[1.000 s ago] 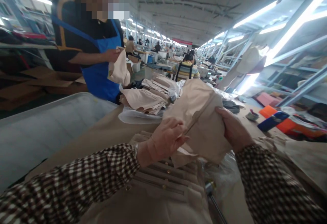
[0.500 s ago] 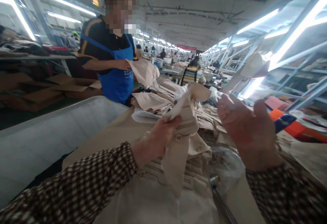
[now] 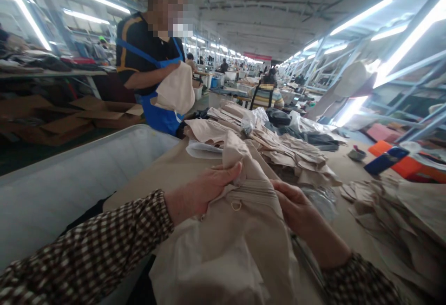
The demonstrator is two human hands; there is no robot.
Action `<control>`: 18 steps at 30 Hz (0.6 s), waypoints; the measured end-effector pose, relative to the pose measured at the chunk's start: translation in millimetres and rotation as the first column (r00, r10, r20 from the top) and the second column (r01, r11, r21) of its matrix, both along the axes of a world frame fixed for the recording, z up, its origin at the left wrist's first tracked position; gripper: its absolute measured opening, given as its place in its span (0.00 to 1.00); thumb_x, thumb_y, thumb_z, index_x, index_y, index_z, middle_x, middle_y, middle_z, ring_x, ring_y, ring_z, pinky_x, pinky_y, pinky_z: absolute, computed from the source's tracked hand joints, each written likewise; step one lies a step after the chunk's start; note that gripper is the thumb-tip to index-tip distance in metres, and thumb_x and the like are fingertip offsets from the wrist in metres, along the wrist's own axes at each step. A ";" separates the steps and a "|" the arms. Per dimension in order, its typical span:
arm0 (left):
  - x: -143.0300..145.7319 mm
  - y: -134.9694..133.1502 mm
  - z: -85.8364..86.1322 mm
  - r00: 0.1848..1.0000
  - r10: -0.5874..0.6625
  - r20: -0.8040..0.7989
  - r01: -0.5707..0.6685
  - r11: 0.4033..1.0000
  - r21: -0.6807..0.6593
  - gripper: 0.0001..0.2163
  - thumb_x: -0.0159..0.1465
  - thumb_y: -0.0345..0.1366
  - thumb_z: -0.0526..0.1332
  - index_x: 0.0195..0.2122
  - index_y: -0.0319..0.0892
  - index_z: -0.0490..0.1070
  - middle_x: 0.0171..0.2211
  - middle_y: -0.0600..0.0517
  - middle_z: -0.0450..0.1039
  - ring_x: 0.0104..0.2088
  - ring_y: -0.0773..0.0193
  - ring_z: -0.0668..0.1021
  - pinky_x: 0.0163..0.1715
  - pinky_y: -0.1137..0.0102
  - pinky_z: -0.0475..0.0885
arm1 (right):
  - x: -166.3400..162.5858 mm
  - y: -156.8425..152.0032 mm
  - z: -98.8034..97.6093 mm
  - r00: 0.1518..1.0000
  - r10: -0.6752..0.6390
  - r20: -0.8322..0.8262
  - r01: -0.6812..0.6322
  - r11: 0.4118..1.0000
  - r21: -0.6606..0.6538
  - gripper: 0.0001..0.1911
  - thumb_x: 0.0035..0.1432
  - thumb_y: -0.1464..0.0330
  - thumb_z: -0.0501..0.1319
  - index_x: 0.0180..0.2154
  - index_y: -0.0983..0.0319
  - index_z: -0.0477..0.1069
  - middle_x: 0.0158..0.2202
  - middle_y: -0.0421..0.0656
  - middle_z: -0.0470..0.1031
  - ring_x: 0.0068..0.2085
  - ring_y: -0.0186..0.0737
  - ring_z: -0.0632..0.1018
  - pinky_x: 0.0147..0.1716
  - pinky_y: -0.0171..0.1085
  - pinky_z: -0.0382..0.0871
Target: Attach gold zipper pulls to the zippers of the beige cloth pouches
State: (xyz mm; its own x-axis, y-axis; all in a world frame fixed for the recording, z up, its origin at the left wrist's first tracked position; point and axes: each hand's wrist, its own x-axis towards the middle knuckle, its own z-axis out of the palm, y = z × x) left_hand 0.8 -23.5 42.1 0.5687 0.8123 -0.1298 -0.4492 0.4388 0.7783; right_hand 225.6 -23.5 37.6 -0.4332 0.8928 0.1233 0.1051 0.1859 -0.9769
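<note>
Both hands on one beige garment [image 3: 251,221], held up over the near edge of the tabletop [image 3: 167,170]. Left hand [image 3: 205,191] clenched on the bunched upper part, thumb on top of the fold. Right hand [image 3: 294,203] grips the opposite edge, fingers tucked under the cloth. Between the hands a ribbed band with a small metal ring [image 3: 236,205] faces up; the rest of the cloth hangs down toward the person's lap.

Step in hand, as I read it — turning and straightening the piece, likely checking it around the band. Next move would call for both hands to pull the cloth flat and even, keeping hold of both edges so it does not slump.

Beyond it — a loose heap of similar beige pieces [image 3: 289,152] along the tabletop, more scraps [image 3: 390,203] to the right. Across the tabletop a co-worker in a blue apron [image 3: 160,110] holds another pale piece [image 3: 176,91].
</note>
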 end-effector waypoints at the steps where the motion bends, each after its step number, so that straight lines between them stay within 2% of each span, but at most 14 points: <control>1: -1.1 -0.7 0.4 1.000 0.013 -0.023 -0.013 1.000 -0.009 0.17 0.66 0.48 0.61 0.40 0.37 0.76 0.33 0.47 0.80 0.29 0.63 0.81 0.32 0.69 0.78 | -5.1 -5.7 -5.0 0.998 -0.014 -0.060 0.007 0.993 -0.116 0.15 0.58 0.53 0.65 0.38 0.57 0.78 0.33 0.42 0.78 0.36 0.42 0.78 0.35 0.38 0.74; 2: -2.6 -1.1 1.2 0.999 0.030 -0.044 -0.031 0.999 -0.021 0.17 0.66 0.48 0.61 0.39 0.37 0.75 0.31 0.47 0.79 0.29 0.63 0.81 0.31 0.69 0.78 | -10.1 -11.8 -8.0 0.993 -0.042 -0.109 0.019 0.978 -0.209 0.14 0.56 0.54 0.66 0.36 0.57 0.78 0.31 0.41 0.78 0.33 0.40 0.78 0.33 0.37 0.74; 4: -6.7 -0.9 3.5 0.995 0.057 -0.081 -0.061 0.997 -0.047 0.16 0.68 0.47 0.59 0.38 0.37 0.75 0.30 0.48 0.79 0.28 0.64 0.80 0.31 0.69 0.78 | -18.4 -22.5 -7.6 0.978 -0.092 -0.188 0.031 0.952 -0.304 0.13 0.54 0.54 0.68 0.35 0.56 0.76 0.32 0.41 0.78 0.33 0.40 0.78 0.34 0.37 0.75; 7: -11.4 0.5 7.1 0.990 0.101 -0.094 -0.101 0.995 0.002 0.14 0.69 0.45 0.58 0.38 0.38 0.75 0.29 0.50 0.78 0.29 0.64 0.80 0.33 0.69 0.78 | -25.7 -28.4 3.1 0.956 -0.113 -0.272 0.023 0.950 -0.311 0.18 0.51 0.50 0.68 0.40 0.53 0.75 0.39 0.41 0.79 0.38 0.40 0.79 0.38 0.37 0.75; 10: -9.4 0.9 10.5 0.987 0.146 -0.071 -0.137 0.984 0.115 0.13 0.69 0.43 0.58 0.40 0.38 0.74 0.29 0.51 0.78 0.29 0.65 0.80 0.34 0.68 0.78 | -29.5 -25.5 14.0 0.964 -0.128 -0.232 0.048 0.946 -0.320 0.19 0.46 0.53 0.72 0.39 0.53 0.74 0.36 0.39 0.77 0.33 0.37 0.78 0.32 0.34 0.74; 12: -5.1 0.8 12.0 0.985 0.163 -0.063 -0.149 0.970 0.191 0.13 0.68 0.44 0.58 0.41 0.38 0.73 0.30 0.51 0.77 0.29 0.65 0.80 0.34 0.69 0.78 | -33.1 -24.2 18.6 0.970 -0.168 -0.177 0.110 0.948 -0.299 0.17 0.45 0.55 0.72 0.35 0.54 0.73 0.31 0.37 0.75 0.29 0.35 0.75 0.29 0.33 0.72; 15: -1.2 4.0 13.5 0.978 0.189 -0.086 -0.154 0.939 0.308 0.15 0.67 0.46 0.59 0.43 0.38 0.72 0.30 0.52 0.77 0.30 0.64 0.80 0.32 0.70 0.78 | -38.3 -24.2 24.8 0.975 -0.178 -0.132 0.147 0.965 -0.218 0.17 0.45 0.56 0.73 0.31 0.56 0.70 0.29 0.37 0.73 0.28 0.35 0.74 0.28 0.34 0.72; 17: -4.3 8.6 16.5 0.961 0.234 -0.147 -0.154 0.896 0.417 0.15 0.68 0.47 0.57 0.43 0.38 0.72 0.31 0.51 0.77 0.33 0.62 0.80 0.31 0.71 0.77 | -36.8 -22.3 33.1 0.983 -0.161 -0.090 0.149 0.981 -0.123 0.15 0.49 0.56 0.71 0.30 0.56 0.70 0.29 0.38 0.73 0.29 0.36 0.74 0.29 0.35 0.72; 18: -8.0 10.8 19.9 0.938 0.291 -0.187 -0.168 0.855 0.491 0.16 0.69 0.47 0.55 0.43 0.38 0.72 0.33 0.51 0.77 0.35 0.62 0.80 0.32 0.72 0.77 | -33.4 -20.1 39.7 0.985 -0.171 -0.031 0.170 0.985 -0.042 0.12 0.51 0.58 0.69 0.30 0.57 0.71 0.29 0.38 0.73 0.30 0.35 0.74 0.30 0.34 0.71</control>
